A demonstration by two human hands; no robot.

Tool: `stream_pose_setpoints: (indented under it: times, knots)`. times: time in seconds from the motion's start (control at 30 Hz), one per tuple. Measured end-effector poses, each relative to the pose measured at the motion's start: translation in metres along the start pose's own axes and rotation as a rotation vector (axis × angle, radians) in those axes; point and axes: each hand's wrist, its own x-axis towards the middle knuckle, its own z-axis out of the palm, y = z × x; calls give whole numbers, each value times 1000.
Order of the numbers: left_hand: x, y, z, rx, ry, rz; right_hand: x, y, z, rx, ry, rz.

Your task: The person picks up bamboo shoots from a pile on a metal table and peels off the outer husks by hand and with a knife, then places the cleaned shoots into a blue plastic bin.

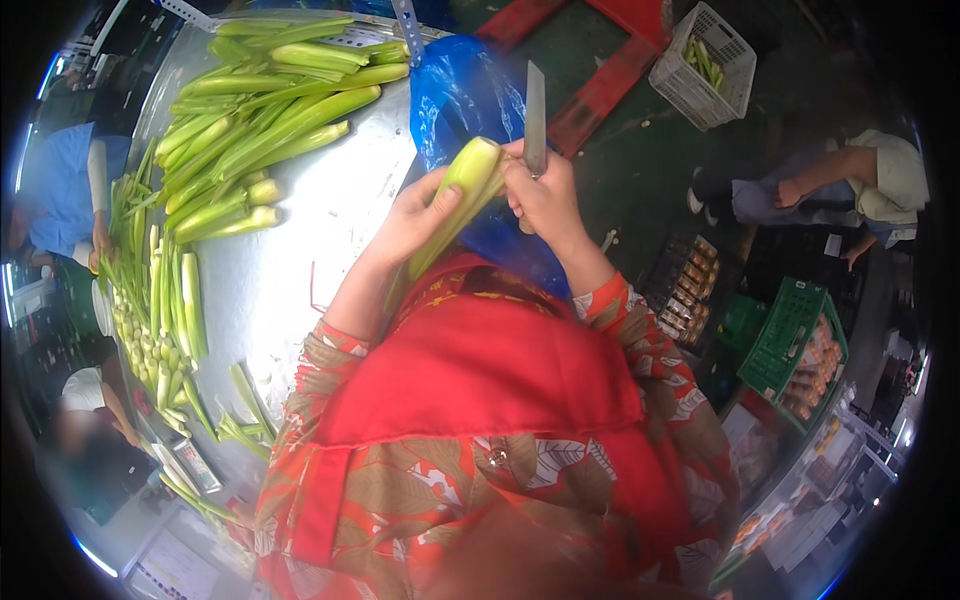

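Observation:
My left hand point(412, 222) is wrapped round a bunch of celery point(466, 182), its pale cut base pointing up and away from me, its stalks running down toward my apron. In my right hand point(548, 203) is a knife point(536, 112), held with the broad blade pointing away. The fingers of that hand also touch the right side of the celery, just below the base. Behind the bunch hangs a blue plastic bag point(455, 95) beside the table edge. A large celery pile point(275, 130) lies on the metal table point(325, 225) to my left.
Thinner green stalks point(155, 350) lie along the table's left side, where other people point(75, 195) stand. At the right are a white crate point(705, 70) holding green pieces, a red pallet jack point(600, 90), a green crate point(795, 350) and another person point(840, 180).

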Motion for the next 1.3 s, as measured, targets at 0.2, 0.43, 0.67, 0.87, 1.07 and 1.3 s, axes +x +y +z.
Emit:
stream_pose_setpoints:
  times: [0.2, 0.43, 0.67, 0.87, 1.07, 1.3]
  knots:
    - [4, 2, -8, -180, -8, -38, -7, -15, -33, -81, 278, -18]
    - [1, -4, -32, -106, 108, -65, -40, -75, -89, -138, 647, -231]
    - [7, -16, -24, -144, 28, -40, -33, 1, -56, -674, 351, -273]
    - [4, -21, -22, -151, -42, -118, -38, 44, -32, -580, 93, 51]
    - [5, -35, -11, -29, -67, -169, -26, 46, -12, -531, 6, -26]
    - [7, -36, -5, 10, -69, -189, -25, 33, -1, -726, 9, -60]
